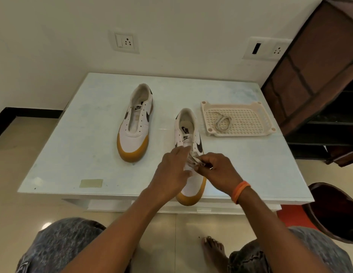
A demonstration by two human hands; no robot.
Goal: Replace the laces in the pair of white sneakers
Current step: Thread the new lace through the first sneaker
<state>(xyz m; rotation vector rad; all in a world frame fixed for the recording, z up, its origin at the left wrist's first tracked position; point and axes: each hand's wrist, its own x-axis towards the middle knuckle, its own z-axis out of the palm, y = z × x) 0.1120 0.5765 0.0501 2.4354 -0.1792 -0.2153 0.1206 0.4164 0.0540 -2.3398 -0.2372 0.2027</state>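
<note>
We've got the near sneaker (188, 154) at 6 o'clock on the table (83, 134), toe overhanging the edge toward us, likely so the eyelets sit close. Right hand (217, 170) is curled, pinching a bunched lace (194, 159) at the lower eyelets. Left hand (171, 170) has fingers extended, resting on the upper to steady it. Far sneaker (135, 123) sits at 11, no lace in its eyelets, parked. Tray (250, 123) at 2 holds one coiled lace (223, 123), presumably staged for the other shoe.

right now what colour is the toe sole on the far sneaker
Tan, gum-coloured toe sole on the far sneaker, clearest in the head view.
</note>
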